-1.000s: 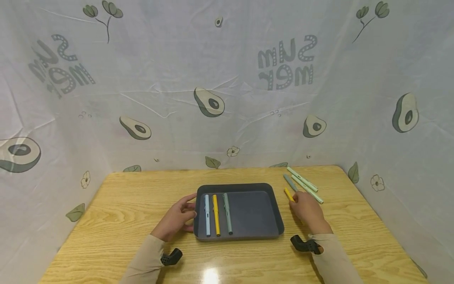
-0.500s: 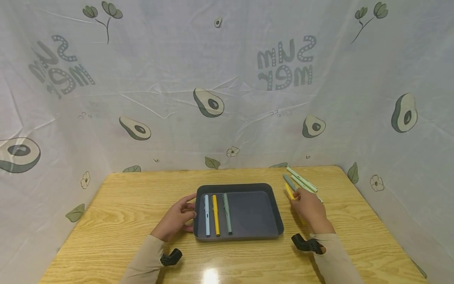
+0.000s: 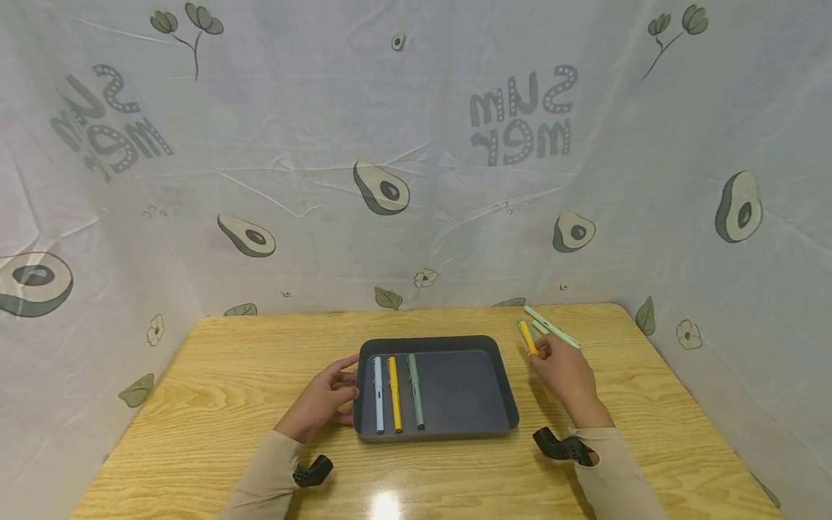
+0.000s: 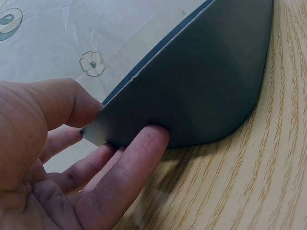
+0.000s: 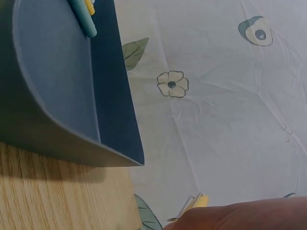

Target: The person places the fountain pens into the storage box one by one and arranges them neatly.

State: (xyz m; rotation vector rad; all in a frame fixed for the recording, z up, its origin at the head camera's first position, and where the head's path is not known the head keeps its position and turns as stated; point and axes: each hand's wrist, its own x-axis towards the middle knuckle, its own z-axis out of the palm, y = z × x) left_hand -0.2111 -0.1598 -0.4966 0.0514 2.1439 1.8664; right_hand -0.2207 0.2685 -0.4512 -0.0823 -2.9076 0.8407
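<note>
My right hand [image 3: 568,372] pinches a yellow pen [image 3: 528,337] between thumb and fingers, to the right of the dark grey tray [image 3: 510,404]. The pen's clip end also shows above the hand in the right wrist view. With relaxed fingers, my left hand [image 3: 318,401] touches the tray's left wall, seen close up in the left wrist view [image 4: 201,91]. Lying side by side in the tray's left half are a light blue pen [image 3: 379,397], another yellow pen [image 3: 395,397] and a grey-green pen [image 3: 416,393].
Two pale green pens lie beyond my right hand; one pale green pen [image 3: 552,327] is plain to see, the other [image 3: 539,327] mostly hidden. The wooden table [image 3: 260,361] ends at a white printed curtain [image 3: 312,217] behind and at both sides.
My right hand has taken the yellow pen slightly farther from me, and it now covers more of the pens behind. The left hand and the tray stay in place.
</note>
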